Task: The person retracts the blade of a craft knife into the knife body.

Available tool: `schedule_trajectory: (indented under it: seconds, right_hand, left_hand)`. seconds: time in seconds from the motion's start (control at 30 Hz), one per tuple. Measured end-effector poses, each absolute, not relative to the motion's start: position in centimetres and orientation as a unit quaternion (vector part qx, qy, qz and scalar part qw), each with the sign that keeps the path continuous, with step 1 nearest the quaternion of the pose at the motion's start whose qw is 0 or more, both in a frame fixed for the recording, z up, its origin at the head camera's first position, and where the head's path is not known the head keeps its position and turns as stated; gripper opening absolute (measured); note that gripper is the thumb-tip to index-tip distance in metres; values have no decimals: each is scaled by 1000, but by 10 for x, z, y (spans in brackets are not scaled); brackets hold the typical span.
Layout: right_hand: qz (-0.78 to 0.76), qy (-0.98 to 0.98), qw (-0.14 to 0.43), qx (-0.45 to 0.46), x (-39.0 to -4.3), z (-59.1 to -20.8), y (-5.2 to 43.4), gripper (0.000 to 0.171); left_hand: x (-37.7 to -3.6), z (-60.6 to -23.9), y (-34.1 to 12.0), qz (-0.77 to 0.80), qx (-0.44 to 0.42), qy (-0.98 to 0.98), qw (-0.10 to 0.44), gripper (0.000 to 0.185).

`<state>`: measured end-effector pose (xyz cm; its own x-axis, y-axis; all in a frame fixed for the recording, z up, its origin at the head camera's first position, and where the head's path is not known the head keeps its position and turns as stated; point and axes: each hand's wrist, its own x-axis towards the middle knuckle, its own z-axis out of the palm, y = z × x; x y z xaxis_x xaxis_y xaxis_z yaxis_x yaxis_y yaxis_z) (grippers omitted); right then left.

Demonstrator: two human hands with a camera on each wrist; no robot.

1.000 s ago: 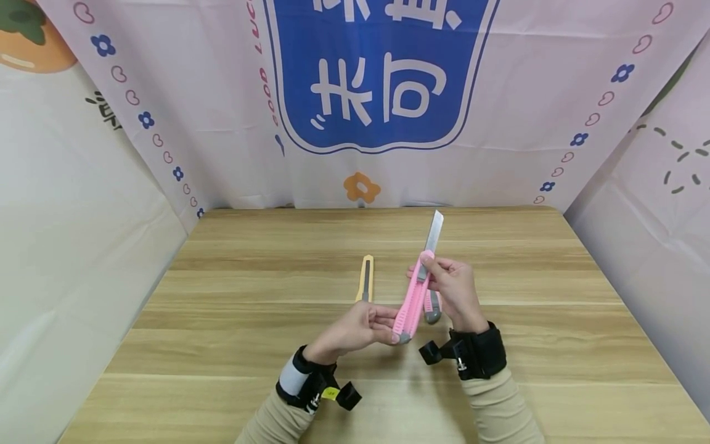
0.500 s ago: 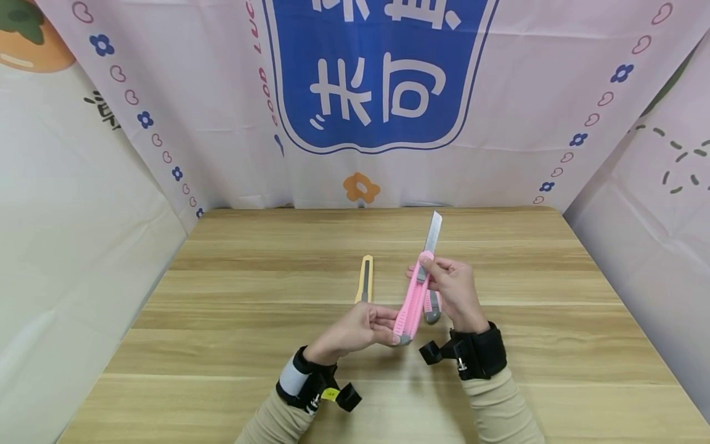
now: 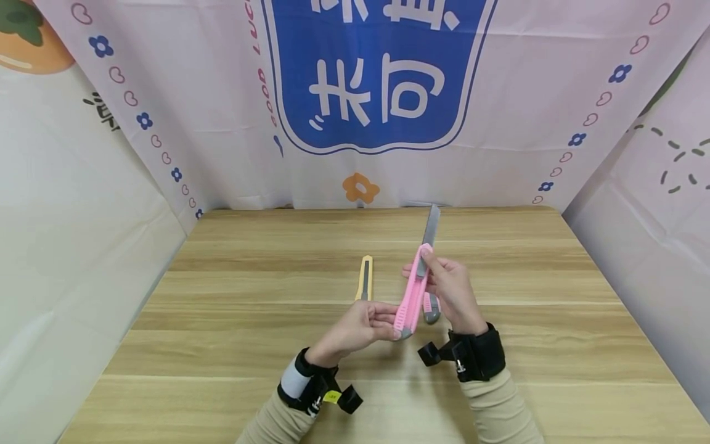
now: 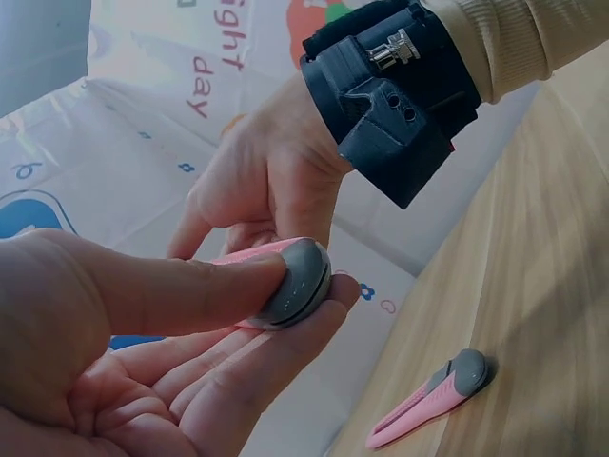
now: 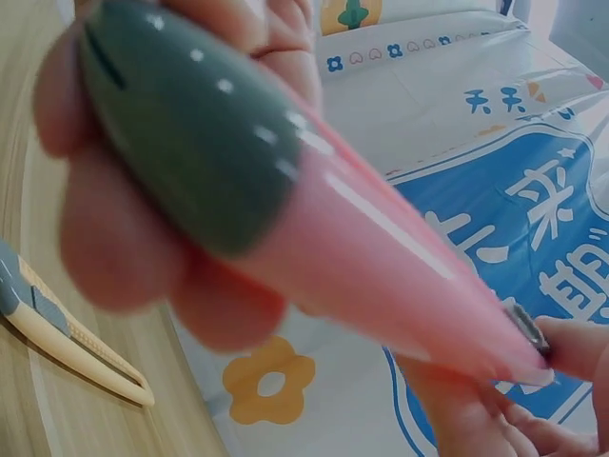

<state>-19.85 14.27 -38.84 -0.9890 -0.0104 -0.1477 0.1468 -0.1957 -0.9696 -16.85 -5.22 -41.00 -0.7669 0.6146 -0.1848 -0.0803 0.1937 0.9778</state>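
Note:
A pink box cutter with its blade slid far out is held above the table, blade pointing away. My left hand pinches its grey end cap between thumb and fingers. At the blade end, my right hand grips the body, thumb by the grey slider, with some fingertips behind the knife. A second pink box cutter lies on the table, partly hidden under the right hand in the head view. Just beyond the left hand lies a yellow box cutter, its near end covered.
The wooden table ends at a hanging white cloth with a blue printed panel at the back. More cloth hangs at the left and right sides. Black camera straps wrap both wrists.
The held box cutter has risen and shifted slightly away, and its blade tip now overlaps the cloth's lower edge. Both hands keep their hold on it.

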Motion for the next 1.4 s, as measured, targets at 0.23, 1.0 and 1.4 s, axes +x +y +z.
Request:
schedule_trajectory:
  seconds: [0.23, 1.0, 1.4]
  right_hand:
    - [-772, 632, 46, 55, -199, -391, 139, 45]
    - [-784, 619, 35, 36, -200, -394, 141, 32]
    - [-785, 617, 45, 40, -200, -394, 140, 34]
  left_hand:
    - [-168, -412, -51, 606, 188, 721, 278, 46]
    - [-168, -409, -53, 602, 202, 716, 290, 48]
    - [-168, -409, -53, 609, 195, 708, 298, 48]
